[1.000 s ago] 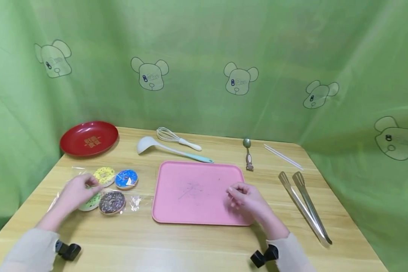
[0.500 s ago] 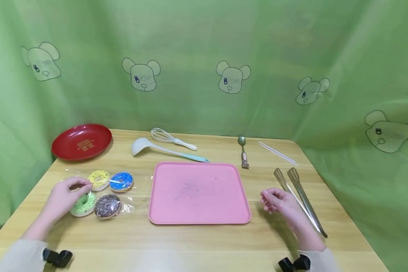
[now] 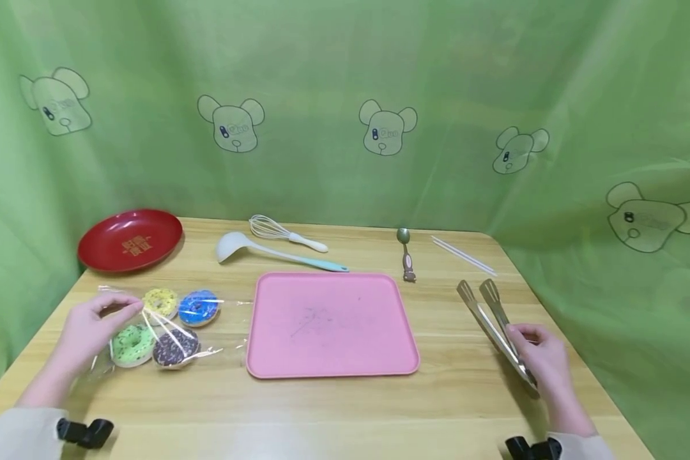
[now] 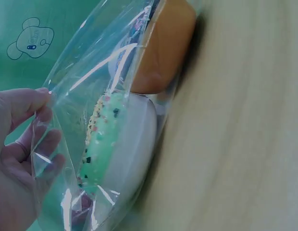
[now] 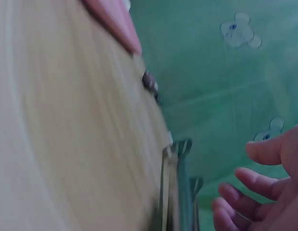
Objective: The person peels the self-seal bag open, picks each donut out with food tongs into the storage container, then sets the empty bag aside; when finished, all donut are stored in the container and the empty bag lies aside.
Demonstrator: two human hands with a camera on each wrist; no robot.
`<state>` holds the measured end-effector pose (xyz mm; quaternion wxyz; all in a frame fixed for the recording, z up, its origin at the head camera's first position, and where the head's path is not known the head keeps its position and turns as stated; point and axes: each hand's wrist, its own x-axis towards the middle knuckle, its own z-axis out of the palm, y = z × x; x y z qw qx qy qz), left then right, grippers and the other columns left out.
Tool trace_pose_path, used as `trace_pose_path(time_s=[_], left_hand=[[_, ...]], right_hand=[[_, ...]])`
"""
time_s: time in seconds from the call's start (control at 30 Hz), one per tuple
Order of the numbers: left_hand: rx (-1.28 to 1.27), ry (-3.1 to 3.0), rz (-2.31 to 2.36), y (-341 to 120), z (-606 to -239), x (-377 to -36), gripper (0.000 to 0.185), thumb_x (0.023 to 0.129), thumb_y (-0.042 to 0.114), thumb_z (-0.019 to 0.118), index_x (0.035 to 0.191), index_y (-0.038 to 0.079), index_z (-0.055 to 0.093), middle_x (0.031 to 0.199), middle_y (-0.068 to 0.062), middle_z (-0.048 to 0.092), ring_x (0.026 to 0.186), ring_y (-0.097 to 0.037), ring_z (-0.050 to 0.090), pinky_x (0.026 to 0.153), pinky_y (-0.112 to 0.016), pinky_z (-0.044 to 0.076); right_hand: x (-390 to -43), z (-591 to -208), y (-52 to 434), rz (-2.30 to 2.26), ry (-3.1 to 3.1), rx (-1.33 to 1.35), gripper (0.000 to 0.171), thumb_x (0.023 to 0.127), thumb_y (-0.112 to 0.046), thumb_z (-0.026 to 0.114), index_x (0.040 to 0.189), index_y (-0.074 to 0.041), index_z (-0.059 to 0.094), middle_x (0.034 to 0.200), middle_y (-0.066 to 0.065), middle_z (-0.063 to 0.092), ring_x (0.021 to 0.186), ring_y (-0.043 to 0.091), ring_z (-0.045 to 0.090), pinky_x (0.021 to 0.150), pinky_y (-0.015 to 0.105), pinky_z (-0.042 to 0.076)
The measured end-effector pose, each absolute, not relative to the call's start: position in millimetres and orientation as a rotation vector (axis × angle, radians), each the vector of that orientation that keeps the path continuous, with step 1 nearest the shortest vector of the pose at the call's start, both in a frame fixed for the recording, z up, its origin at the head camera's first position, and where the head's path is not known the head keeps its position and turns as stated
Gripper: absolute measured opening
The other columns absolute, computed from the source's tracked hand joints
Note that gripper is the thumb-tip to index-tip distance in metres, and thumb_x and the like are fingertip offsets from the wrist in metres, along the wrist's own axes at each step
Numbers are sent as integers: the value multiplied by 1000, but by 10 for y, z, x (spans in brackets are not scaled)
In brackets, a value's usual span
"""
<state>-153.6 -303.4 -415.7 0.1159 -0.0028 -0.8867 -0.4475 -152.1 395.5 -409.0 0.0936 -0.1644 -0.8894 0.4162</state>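
My left hand [image 3: 89, 329] pinches the top edge of a clear bag [image 3: 167, 319] between thumb and fingers [image 4: 41, 103], lifting the film a little off the counter [image 3: 333, 409]. The left wrist view shows the film stretched tight from my fingertips down over the green doughnut [image 3: 131, 344], which lies nearest my hand. In the bag with it are a chocolate doughnut [image 3: 175, 347] just beside it, and a yellow doughnut [image 3: 160, 301] and a blue doughnut [image 3: 198, 306] behind them, all four close together. My right hand [image 3: 537, 358] lies over the near end of the tongs [image 3: 491, 319] on the right side of the counter. In the right wrist view my fingers [image 5: 264, 149] are spread and loosely bent beside the metal arms, and I cannot tell whether they have closed on the tongs or only touch them. The far tips of the tongs stand apart and point away from me. Between my hands sits a pink tray [image 3: 330, 322], flat on the counter. Behind it lie a ladle [image 3: 276, 252] and a whisk [image 3: 284, 234] side by side, a small spoon [image 3: 405, 252] to their right, and two white sticks [image 3: 462, 254] near the far right corner. A red plate [image 3: 129, 238] rests at the far left, behind the bag.
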Motion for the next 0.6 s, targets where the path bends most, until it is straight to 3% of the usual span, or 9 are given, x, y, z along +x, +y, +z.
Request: trace_pose_path(time_s=[0.13, 0.3, 0.47, 0.6], left_hand=[[-21, -2532, -1332, -3032, -4155, -1536, 34, 90, 28, 63, 108, 0, 61, 92, 29, 56, 88, 10, 48, 71, -5, 40], [-34, -2503, -1323, -3023, -4156, -1540, 30, 89, 26, 64, 106, 1, 62, 90, 29, 57, 85, 10, 51, 71, -5, 41], [-47, -2511, -1321, -3026, -4146, -1546, 29, 89, 26, 64, 105, 2, 63, 92, 28, 57, 86, 10, 51, 72, -5, 40], [-47, -2507, -1336, -3035, -4140, -1548, 28, 89, 25, 65, 105, 2, 63, 92, 27, 58, 86, 10, 52, 72, -5, 41]], right_hand=[[-1511, -4098, 4022, 1115, -2707, -555, 54, 91, -37, 56, 121, 9, 50, 114, 25, 53, 92, 23, 52, 68, 23, 41], [-1542, -4184, 4086, 1083, -2807, -541, 62, 89, -32, 60, 124, 16, 41, 115, 36, 49, 98, 40, 52, 67, 26, 46], [-1601, -4246, 4120, 1056, -2911, -465, 83, 86, -41, 63, 133, 16, 25, 118, 41, 43, 100, 44, 51, 73, 38, 47], [-1651, -4311, 4129, 1039, -2916, -401, 82, 84, -36, 68, 133, 15, 26, 118, 41, 42, 100, 44, 50, 73, 42, 45]])
